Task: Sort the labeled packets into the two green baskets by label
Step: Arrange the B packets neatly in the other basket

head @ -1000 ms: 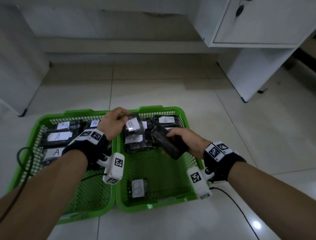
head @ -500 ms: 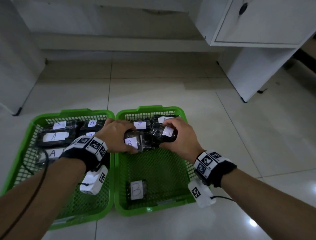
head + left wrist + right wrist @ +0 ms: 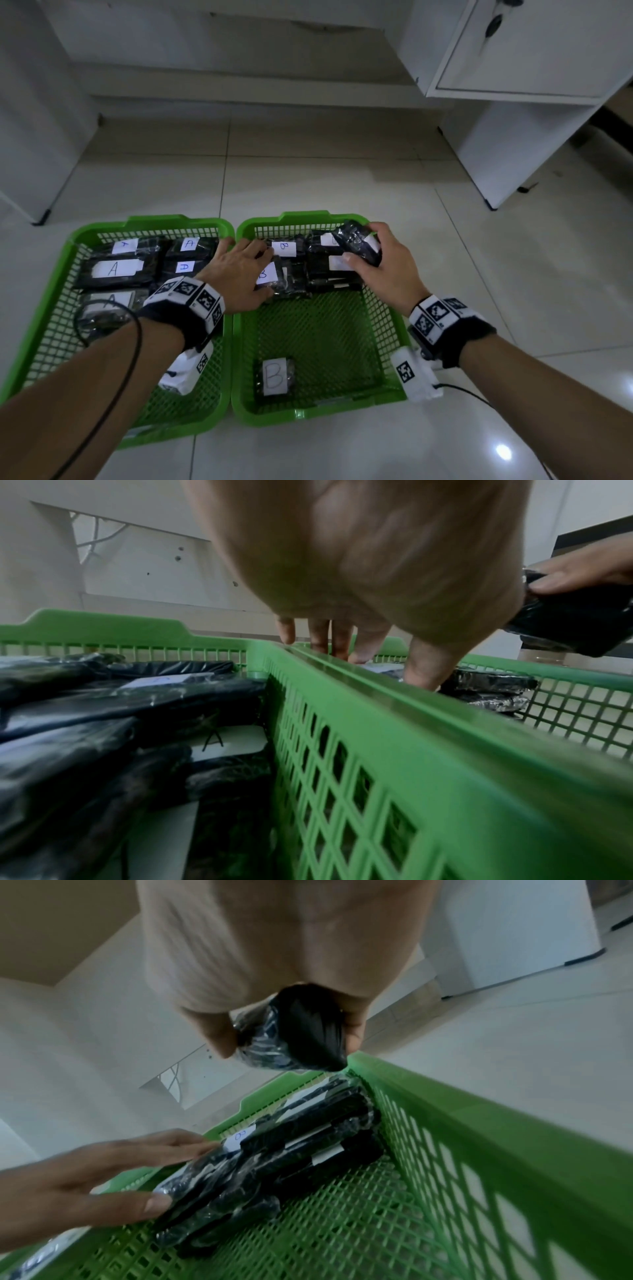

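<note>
Forearms of mine reach in from the near edge, each with a black wristband carrying white marker tiles. Nearest to me, in the right green plastic mesh basket (image 3: pixel 318 411), a lone black plastic-wrapped packet with a white B label (image 3: pixel 274 377) lies flat on the basket floor, well apart from the rest. Beside it on my left stands the left green plastic mesh basket (image 3: pixel 51 301), the two rims touching; it holds black packets with white A labels (image 3: pixel 113 269) packed along its far half, and a thin black cable (image 3: pixel 102 394) loops over my left forearm and the near packets.

Further out, my left hand (image 3: pixel 239 274) crosses the shared rim into the right basket, fingers extended and spread, resting flat on a black wrapped packet bearing a B label (image 3: pixel 270 275), thumb against its near edge. That packet sits in a cluster of black B-labelled packets (image 3: pixel 322 274) at the far end of the right basket.

My right hand (image 3: pixel 383 270) is curled around a black shiny wrapped packet with a white label (image 3: pixel 358 241), holding it tilted above the far right corner of the cluster, clear of the stack below.

Beyond lie pale floor tiles (image 3: pixel 308 178) and a white cabinet (image 3: pixel 531 85) on the far right
</note>
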The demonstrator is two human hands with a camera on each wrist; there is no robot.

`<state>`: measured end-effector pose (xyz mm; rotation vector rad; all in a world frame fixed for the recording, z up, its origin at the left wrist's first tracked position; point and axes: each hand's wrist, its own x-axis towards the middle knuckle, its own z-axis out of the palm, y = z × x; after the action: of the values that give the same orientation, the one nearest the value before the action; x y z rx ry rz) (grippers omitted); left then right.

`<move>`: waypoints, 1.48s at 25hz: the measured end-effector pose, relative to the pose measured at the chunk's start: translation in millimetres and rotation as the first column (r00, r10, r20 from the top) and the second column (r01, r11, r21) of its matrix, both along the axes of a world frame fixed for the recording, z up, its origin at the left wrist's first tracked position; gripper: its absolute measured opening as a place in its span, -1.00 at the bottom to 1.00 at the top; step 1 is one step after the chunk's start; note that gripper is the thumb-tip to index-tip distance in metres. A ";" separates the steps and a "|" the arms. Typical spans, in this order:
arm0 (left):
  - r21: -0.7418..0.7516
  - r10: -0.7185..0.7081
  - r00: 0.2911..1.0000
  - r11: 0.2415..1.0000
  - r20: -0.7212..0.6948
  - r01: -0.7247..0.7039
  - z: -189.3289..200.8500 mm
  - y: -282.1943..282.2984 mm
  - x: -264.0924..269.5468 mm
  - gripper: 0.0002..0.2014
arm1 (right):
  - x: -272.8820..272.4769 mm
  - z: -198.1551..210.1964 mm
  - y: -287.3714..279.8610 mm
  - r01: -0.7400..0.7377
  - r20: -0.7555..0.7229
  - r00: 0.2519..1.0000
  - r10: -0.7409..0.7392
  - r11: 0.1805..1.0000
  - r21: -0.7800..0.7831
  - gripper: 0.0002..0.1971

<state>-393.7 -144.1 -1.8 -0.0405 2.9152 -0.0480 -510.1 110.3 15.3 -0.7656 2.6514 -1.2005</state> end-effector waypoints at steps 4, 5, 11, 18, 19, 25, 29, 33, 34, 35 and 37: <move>0.038 0.005 0.999 0.999 -0.038 -0.004 -3.6 0.4 2.3 -0.17 | 8.2 -4.0 2.2 -0.171 0.058 0.984 0.169 0.985 0.023 -0.63; 0.051 0.013 0.999 0.999 -0.041 -0.011 -4.0 -0.6 1.9 -0.16 | 12.0 -5.8 0.5 -0.212 0.042 0.977 0.210 0.976 0.040 -0.66; 0.198 0.097 0.993 0.977 -0.062 -0.082 -0.7 -1.4 2.9 -0.08 | 9.2 -5.7 -7.0 -0.280 -0.050 0.950 0.309 0.910 0.306 -0.48; 0.223 0.119 0.989 0.970 -0.087 -0.097 -5.7 2.2 4.3 -0.19 | 26.0 -7.0 -17.9 -0.293 -0.086 0.790 0.607 0.497 0.817 -0.51; 0.226 0.124 0.988 0.969 -0.088 -0.101 -6.6 2.9 4.6 -0.19 | 28.6 -6.2 -21.4 -0.267 -0.117 0.776 0.619 0.492 0.829 -0.56; 0.262 0.146 0.986 0.957 -0.078 -0.121 -6.3 3.7 6.6 -0.19 | 37.2 3.6 -32.2 -0.221 -0.130 0.796 0.592 0.483 0.847 -0.80; 0.282 0.153 0.986 0.951 -0.068 -0.128 -2.5 4.6 7.7 -0.19 | 31.5 3.4 -31.9 -0.268 -0.062 0.841 0.537 0.515 0.814 -0.75; 0.297 0.159 0.986 0.945 -0.044 -0.139 -1.6 4.1 7.6 -0.13 | 36.4 14.1 -32.8 -0.257 -0.055 0.845 0.532 0.494 0.830 -0.78; 0.309 0.163 0.985 0.941 -0.048 -0.141 -1.2 3.8 7.5 -0.12 | 41.2 17.5 -36.0 -0.297 -0.020 0.843 0.537 0.497 0.815 -0.82; 0.319 0.170 0.983 0.937 -0.061 -0.142 -0.7 3.6 8.0 -0.13 | 47.5 21.6 -41.4 -0.365 0.065 0.847 0.528 0.488 0.793 -0.77; 0.308 0.177 0.979 0.941 -0.101 -0.138 -0.7 3.0 10.3 -0.16 | 64.8 18.2 -58.2 -0.547 0.309 0.810 0.499 0.452 0.704 -0.78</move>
<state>-383.4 -141.1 -2.5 -0.2346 2.9984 0.4397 -445.3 52.1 33.6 -1.1792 2.2107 0.1233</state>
